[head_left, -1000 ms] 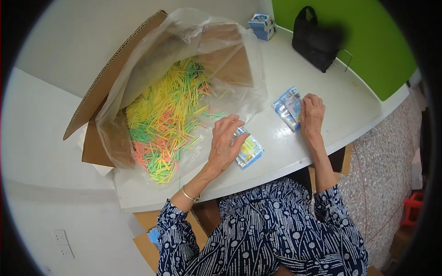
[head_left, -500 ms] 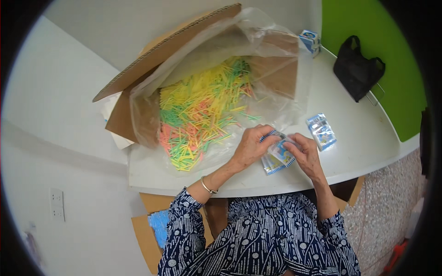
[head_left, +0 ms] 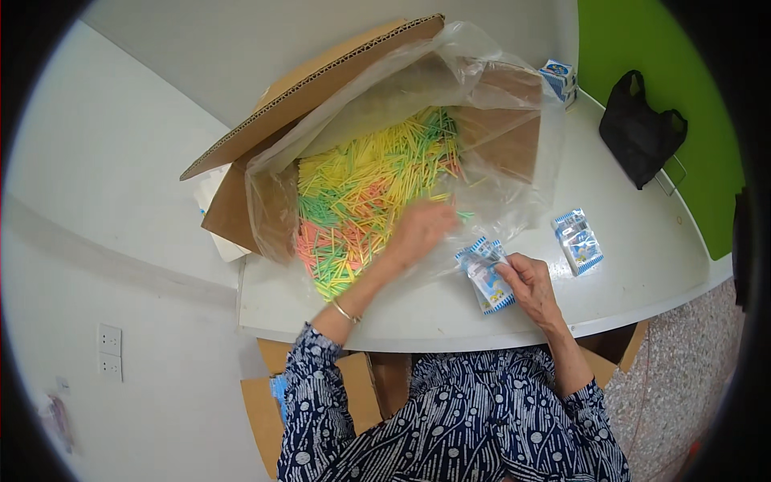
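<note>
My right hand grips a small clear plastic packet with blue striped ends by its right edge, just above the white table. It looks as if more than one packet is layered there. My left hand is smeared by motion at the near right edge of a heap of thin, short yellow, green and pink sticks; its fingers are too blurred to read. Those sticks lie in a clear plastic liner bag spread out of a tipped cardboard box.
Right of my right hand, another blue-and-white packet lies on the white table. Farther back are a small blue-and-white carton and a black plastic bag beside a green panel. Open cardboard boxes stand below the table's front edge.
My left hand has let go of the packet and moved left to the sticks. The right hand keeps the packet. The whole view has shifted slightly.
</note>
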Tool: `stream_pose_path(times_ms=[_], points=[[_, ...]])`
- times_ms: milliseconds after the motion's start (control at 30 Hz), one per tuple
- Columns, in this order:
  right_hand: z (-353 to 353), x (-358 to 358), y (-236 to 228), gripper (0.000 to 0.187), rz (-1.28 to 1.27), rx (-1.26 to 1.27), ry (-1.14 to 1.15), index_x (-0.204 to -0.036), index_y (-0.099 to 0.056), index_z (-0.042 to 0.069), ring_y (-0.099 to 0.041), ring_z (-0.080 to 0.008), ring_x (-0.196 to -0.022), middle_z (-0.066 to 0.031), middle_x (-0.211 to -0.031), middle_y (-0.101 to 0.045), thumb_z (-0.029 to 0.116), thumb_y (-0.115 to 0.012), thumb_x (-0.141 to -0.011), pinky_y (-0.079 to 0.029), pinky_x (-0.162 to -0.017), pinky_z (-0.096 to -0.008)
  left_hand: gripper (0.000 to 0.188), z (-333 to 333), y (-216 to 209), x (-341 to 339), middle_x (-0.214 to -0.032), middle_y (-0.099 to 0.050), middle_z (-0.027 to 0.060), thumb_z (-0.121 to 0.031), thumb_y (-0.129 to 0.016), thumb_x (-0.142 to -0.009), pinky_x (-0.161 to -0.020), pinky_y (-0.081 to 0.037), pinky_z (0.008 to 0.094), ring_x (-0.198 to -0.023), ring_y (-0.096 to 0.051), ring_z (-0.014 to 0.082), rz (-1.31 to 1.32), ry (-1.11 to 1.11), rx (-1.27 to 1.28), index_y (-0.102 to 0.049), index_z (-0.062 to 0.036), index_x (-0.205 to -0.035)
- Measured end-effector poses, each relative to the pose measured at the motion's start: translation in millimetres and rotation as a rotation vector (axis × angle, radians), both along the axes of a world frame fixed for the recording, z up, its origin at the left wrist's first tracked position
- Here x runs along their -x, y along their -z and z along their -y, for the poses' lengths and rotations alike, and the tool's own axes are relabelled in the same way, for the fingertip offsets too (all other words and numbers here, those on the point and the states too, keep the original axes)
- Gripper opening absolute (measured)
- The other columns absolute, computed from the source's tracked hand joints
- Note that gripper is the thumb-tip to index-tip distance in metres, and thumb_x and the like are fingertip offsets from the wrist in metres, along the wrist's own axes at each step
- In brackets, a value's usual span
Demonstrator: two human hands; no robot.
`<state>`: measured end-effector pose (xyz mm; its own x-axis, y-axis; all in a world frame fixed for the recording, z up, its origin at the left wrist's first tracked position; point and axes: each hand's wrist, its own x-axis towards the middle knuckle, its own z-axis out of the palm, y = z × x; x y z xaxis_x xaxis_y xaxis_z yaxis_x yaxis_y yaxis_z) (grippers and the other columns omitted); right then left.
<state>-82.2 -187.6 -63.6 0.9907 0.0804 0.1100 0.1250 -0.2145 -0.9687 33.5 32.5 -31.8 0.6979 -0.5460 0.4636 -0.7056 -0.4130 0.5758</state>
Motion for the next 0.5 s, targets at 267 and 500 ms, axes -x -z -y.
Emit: stream_pose_path(times_ms=[267,500], points=[[8.7,6.3,-3.1,0.020,0.011,-0.056,0.070,-0.081,-0.060,-0.005,-0.042,-0.0050,-0.060,-0.0004,-0.063,-0.052,0.013,-0.058,-0.090,-0.035,-0.053,-0.0223,0.034,-92.7,-11.3,-108.9,-0.122,-0.049,0.0152,-0.018,-0.062,-0.075,-0.090,-0.032,0.0487,-0.113,-0.041,0.0306,0.397,-0.572,-0.950,-0.059,-0.0056,-0.107],[11.0,8.2,-4.5,0.019,-0.016,-0.084,0.074,-0.081,-0.060,-0.005,-0.041,-0.0051,-0.060,-0.0002,-0.063,-0.051,0.012,-0.058,-0.090,-0.035,-0.053,-0.0220,0.041,-95.1,5.7,-130.3,-0.138,-0.035,0.0197,-0.016,-0.056,-0.081,-0.097,-0.026,0.0498,-0.120,-0.036,0.0334,0.131,-0.530,-1.090,-0.050,-0.0026,-0.119]])
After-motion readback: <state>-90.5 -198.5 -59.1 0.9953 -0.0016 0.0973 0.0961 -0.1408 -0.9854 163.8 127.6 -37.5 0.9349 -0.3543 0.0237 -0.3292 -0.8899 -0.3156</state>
